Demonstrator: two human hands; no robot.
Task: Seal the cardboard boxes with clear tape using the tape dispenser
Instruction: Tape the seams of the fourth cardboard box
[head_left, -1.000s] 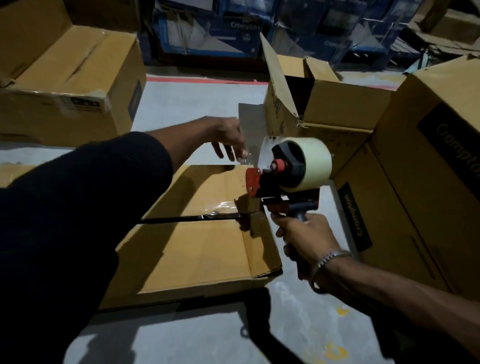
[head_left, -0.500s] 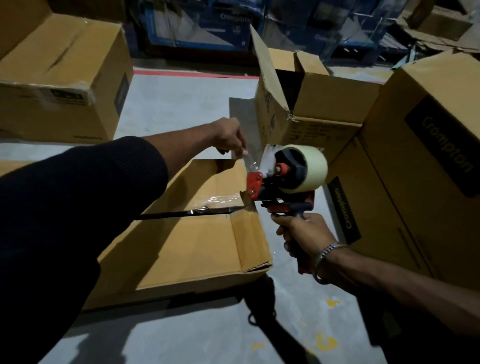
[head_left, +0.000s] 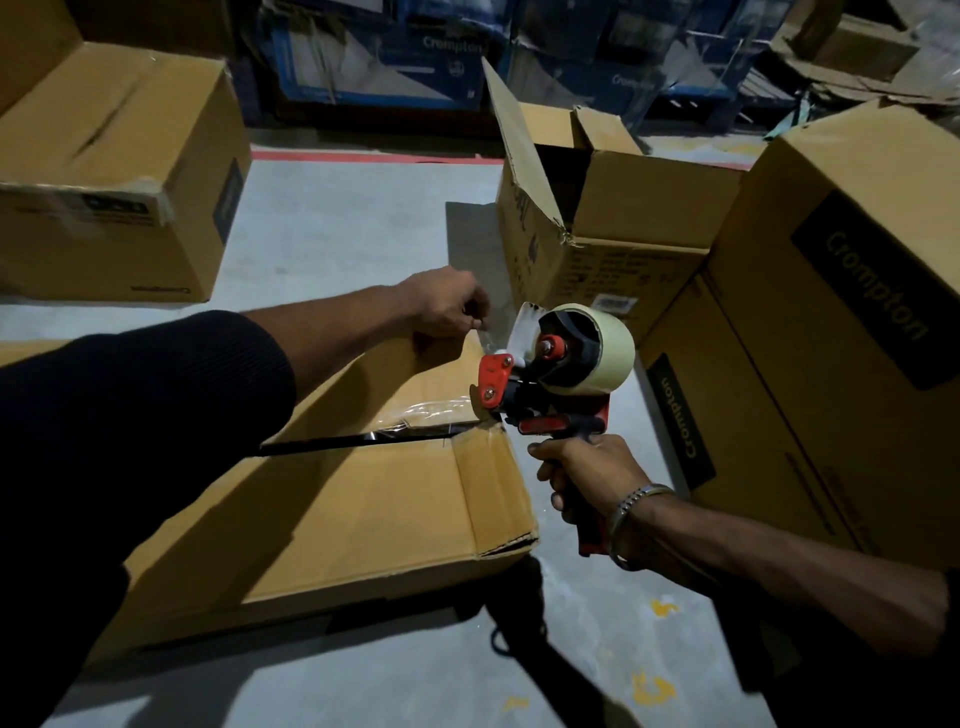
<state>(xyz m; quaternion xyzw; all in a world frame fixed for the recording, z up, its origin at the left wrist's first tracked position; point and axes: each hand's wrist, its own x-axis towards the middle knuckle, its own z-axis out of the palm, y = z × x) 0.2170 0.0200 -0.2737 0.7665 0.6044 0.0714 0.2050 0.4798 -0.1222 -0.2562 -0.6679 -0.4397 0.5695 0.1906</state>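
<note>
Cardboard box (head_left: 332, 519) edge touches dispenser (head_left: 550, 379) (seam gaping).

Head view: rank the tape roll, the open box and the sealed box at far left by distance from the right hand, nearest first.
1. Tape roll, on the dispenser just above the right hand.
2. Open box, behind, slightly right.
3. Sealed box, far left.

I am seeing my right hand (head_left: 587, 475) gripping the tape dispenser (head_left: 550, 382) at the far end of the box (head_left: 332, 499) seam, while my left hand (head_left: 447, 309) is pinching the loose clear tape (head_left: 491, 332) just beside its roll. An open box (head_left: 597, 223) is standing behind.
</note>
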